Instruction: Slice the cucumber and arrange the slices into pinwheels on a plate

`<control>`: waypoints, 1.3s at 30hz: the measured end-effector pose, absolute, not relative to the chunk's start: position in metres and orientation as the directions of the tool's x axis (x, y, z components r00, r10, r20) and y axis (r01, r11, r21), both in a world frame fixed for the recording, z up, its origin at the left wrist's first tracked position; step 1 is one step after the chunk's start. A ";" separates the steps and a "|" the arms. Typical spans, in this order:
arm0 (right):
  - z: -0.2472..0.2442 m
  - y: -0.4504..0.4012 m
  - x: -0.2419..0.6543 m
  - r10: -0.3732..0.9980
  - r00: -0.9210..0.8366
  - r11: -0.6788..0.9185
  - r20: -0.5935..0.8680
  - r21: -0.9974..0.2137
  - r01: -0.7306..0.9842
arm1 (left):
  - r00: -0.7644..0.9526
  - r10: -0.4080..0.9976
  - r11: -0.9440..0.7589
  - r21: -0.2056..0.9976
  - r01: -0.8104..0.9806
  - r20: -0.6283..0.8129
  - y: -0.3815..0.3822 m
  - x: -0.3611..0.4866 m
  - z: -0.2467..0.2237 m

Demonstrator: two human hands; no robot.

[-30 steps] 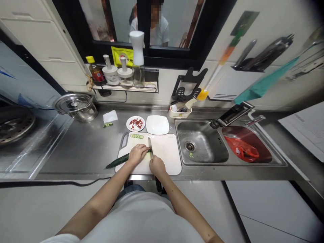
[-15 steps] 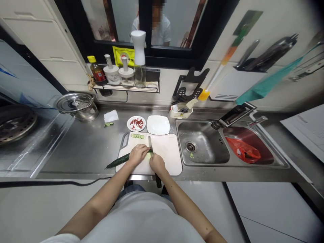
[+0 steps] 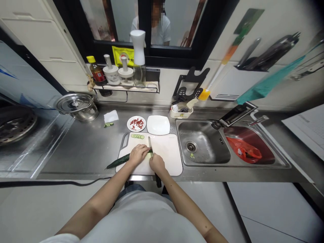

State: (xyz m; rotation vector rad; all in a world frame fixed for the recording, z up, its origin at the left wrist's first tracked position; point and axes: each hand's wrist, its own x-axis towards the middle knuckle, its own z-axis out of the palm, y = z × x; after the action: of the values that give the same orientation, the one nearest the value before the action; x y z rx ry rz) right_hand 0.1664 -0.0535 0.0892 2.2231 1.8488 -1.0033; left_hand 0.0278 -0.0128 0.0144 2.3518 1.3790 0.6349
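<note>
My left hand [image 3: 139, 153] is closed over a dark green cucumber [image 3: 118, 161] lying across the white cutting board [image 3: 167, 152]. The cucumber's uncut end sticks out to the left, past the board's edge. In my right hand [image 3: 157, 164] is a kitchen knife [image 3: 150, 141], its black handle showing below the fist. The blade stands at the cucumber's right end, close to my left fingertips. Under the blade shows some pale green, partly hidden by my hands. A row of cucumber slices [image 3: 137, 136] lies at the board's upper left.
Behind the board stand a plate of chopped red pieces [image 3: 136, 124] and a white plate [image 3: 158, 125]. To the right is a steel sink [image 3: 205, 141] with a red bag [image 3: 243, 148]. A lidded pot [image 3: 77, 106] stands at left. Seasoning jars [image 3: 110, 74] line a rack.
</note>
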 end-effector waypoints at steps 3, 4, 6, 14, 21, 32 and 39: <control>0.089 -0.053 0.167 0.851 0.051 -0.261 -0.522 -0.337 0.904 | 0.427 0.882 -0.467 0.502 0.727 0.202 -0.012 0.028 0.014; 0.090 -0.053 0.167 0.853 0.051 -0.259 -0.520 -0.335 0.906 | 0.426 0.882 -0.466 0.504 0.728 0.200 -0.012 0.027 0.014; 0.091 -0.055 0.167 0.855 0.057 -0.259 -0.516 -0.329 0.908 | 0.425 0.883 -0.463 0.507 0.727 0.197 -0.012 0.027 0.014; 0.091 -0.059 0.172 0.857 0.049 -0.254 -0.513 -0.338 0.906 | 0.422 0.884 -0.462 0.515 0.722 0.201 -0.011 0.027 0.011; 0.095 -0.059 0.172 0.866 0.048 -0.240 -0.498 -0.329 0.913 | 0.418 0.886 -0.458 0.519 0.722 0.201 -0.011 0.027 0.010; 0.086 -0.049 0.173 0.885 0.025 -0.228 -0.466 -0.386 0.894 | 0.415 0.889 -0.452 0.519 0.725 0.195 -0.011 0.028 0.011; 0.087 -0.053 0.172 0.878 0.029 -0.230 -0.477 -0.370 0.900 | 0.410 0.894 -0.439 0.524 0.730 0.178 -0.011 0.028 0.013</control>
State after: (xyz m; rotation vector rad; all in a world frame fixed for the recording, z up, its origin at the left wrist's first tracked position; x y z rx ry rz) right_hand 0.1716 -0.0528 0.0867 2.2279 1.9275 -0.9877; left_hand 0.0279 -0.0111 0.0126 2.3068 1.3966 0.6230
